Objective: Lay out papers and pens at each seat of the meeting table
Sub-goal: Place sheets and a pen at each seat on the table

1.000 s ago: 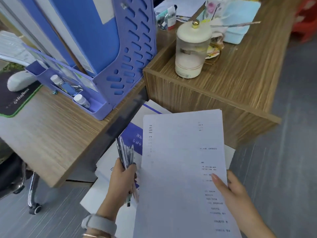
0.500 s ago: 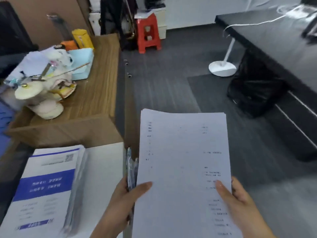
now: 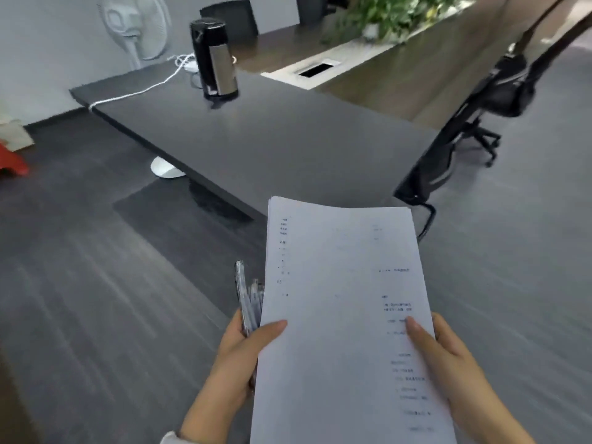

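1. A person carries a stack of printed papers in front of the body, above the grey floor, just short of the near end of a dark bench.
2. The left hand grips a bundle of pens, its thumb pressed on the stack's left edge; the pens point upward beside the sheets.
3. The right hand holds the stack's right edge, thumb on top, fingers underneath.
4. On the bench's far part stands a black-and-silver kettle, with a white cable trailing to the left edge.
5. A white standing fan rises behind; black office chairs line the bench's right side.
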{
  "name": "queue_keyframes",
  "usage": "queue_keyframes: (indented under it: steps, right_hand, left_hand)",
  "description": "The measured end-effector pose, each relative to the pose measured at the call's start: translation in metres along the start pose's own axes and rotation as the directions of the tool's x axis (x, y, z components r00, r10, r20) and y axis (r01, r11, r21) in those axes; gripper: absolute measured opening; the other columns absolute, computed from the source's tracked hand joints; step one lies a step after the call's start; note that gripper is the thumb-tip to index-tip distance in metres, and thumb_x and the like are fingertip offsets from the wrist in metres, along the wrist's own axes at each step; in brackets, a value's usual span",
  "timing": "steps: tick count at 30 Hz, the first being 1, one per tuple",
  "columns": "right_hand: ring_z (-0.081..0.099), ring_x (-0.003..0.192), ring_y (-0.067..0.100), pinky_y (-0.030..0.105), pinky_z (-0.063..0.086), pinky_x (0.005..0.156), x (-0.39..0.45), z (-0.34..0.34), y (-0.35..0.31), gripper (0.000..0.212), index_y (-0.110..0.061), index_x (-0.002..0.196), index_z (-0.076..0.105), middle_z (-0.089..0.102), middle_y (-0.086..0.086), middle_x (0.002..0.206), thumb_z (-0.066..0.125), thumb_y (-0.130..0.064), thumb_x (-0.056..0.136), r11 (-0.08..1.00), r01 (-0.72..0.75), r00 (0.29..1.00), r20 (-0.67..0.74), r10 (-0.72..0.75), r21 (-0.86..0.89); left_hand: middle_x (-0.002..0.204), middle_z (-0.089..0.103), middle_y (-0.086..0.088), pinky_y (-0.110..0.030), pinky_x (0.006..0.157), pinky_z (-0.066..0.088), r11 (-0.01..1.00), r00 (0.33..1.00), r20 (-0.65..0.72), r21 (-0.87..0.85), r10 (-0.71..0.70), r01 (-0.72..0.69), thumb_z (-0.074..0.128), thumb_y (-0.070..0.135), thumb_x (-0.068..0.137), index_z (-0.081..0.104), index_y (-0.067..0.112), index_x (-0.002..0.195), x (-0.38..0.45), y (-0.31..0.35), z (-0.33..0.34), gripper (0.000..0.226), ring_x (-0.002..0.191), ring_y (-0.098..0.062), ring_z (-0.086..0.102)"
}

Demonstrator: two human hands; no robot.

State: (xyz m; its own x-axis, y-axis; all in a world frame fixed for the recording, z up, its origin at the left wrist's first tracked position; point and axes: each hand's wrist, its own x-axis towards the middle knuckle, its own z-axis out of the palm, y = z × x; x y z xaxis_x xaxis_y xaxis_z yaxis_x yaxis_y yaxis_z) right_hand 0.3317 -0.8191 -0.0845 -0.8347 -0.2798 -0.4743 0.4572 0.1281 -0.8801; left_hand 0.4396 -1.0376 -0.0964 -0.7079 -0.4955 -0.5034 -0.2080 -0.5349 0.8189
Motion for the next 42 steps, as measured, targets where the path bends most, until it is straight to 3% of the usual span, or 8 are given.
queue_keyframes:
  steps: [3,8,16,19,25,31,35,42]
  right_hand:
    - [0.071,0.081,0.028,0.046,0.056,0.077,0.028,-0.055,-0.013,0.019,-0.014,0.104,0.061,0.075,0.009,0.093,0.052,-0.027,0.092,0.998,0.007,0.996,-0.094,-0.002,0.058]
    - [0.073,0.082,0.025,0.038,0.056,0.069,0.1,-0.12,-0.039,0.019,-0.018,0.105,0.061,0.076,0.005,0.094,0.05,-0.029,0.094,0.995,0.018,0.989,-0.147,-0.004,0.096]
    - [0.072,0.087,0.03,0.05,0.057,0.079,0.295,-0.192,-0.144,0.02,-0.017,0.106,0.061,0.075,0.007,0.095,0.052,-0.029,0.093,1.0,-0.014,0.992,-0.128,0.015,0.008]
    - [0.072,0.087,0.03,0.05,0.057,0.08,0.36,-0.211,-0.193,0.021,-0.015,0.106,0.063,0.076,0.007,0.095,0.053,-0.027,0.093,0.999,-0.036,0.995,-0.089,0.033,-0.03]
    - [0.073,0.071,0.022,0.036,0.058,0.061,0.479,-0.23,-0.267,0.021,-0.014,0.1,0.065,0.077,0.004,0.086,0.049,-0.026,0.095,0.996,-0.067,0.996,0.048,0.07,-0.059]
    - [0.073,0.08,0.025,0.048,0.058,0.076,0.617,-0.229,-0.328,0.019,-0.02,0.1,0.063,0.076,0.002,0.088,0.047,-0.03,0.096,0.958,0.034,0.988,0.154,0.011,-0.285]
    - [0.071,0.083,0.024,0.047,0.057,0.081,0.706,-0.225,-0.37,0.019,-0.022,0.094,0.064,0.073,0.002,0.091,0.047,-0.029,0.096,0.912,0.125,0.967,0.255,-0.023,-0.391]
    - [0.067,0.091,0.029,0.048,0.055,0.084,0.81,-0.206,-0.428,0.019,-0.015,0.098,0.063,0.07,0.008,0.098,0.046,-0.023,0.097,0.841,0.174,0.913,0.404,0.057,-0.512]
  left_hand:
    - [0.097,0.075,-0.015,-0.044,0.082,0.054,0.997,0.993,0.113,0.07,-0.023,0.015,0.065,-0.002,0.077,0.065,0.015,0.102,0.04,-0.001,0.069,0.031,0.086,-0.033,0.069]
    - [0.094,0.075,-0.013,-0.049,0.088,0.052,0.989,0.982,0.174,0.14,-0.068,0.044,0.067,-0.001,0.077,0.064,0.013,0.104,0.113,-0.005,0.163,0.03,0.089,-0.035,0.068]
    - [0.099,0.073,-0.016,-0.05,0.09,0.051,0.992,0.988,0.15,0.121,-0.047,0.029,0.066,0.0,0.079,0.064,0.013,0.101,0.272,0.032,0.311,0.026,0.09,-0.036,0.068]
    - [0.102,0.072,-0.016,-0.05,0.091,0.051,0.995,0.994,0.102,0.097,-0.031,0.021,0.066,-0.001,0.08,0.063,0.013,0.102,0.318,0.056,0.359,0.026,0.092,-0.035,0.067]
    - [0.099,0.074,-0.012,-0.047,0.091,0.051,0.999,1.0,-0.002,0.046,0.001,-0.001,0.067,0.0,0.08,0.065,0.015,0.101,0.399,0.092,0.42,0.026,0.094,-0.033,0.068]
    - [0.103,0.074,-0.011,-0.045,0.091,0.052,0.998,0.985,-0.17,-0.053,0.029,-0.039,0.071,0.004,0.077,0.062,0.013,0.111,0.484,0.105,0.475,0.036,0.097,-0.03,0.069]
    - [0.103,0.074,-0.01,-0.046,0.091,0.052,0.99,0.948,-0.314,-0.105,0.059,-0.096,0.068,0.002,0.08,0.062,0.015,0.11,0.536,0.114,0.521,0.033,0.096,-0.029,0.07]
    - [0.102,0.075,-0.007,-0.045,0.088,0.054,0.982,0.862,-0.504,-0.13,0.05,-0.133,0.069,0.005,0.081,0.062,0.016,0.111,0.585,0.137,0.57,0.033,0.093,-0.027,0.071]
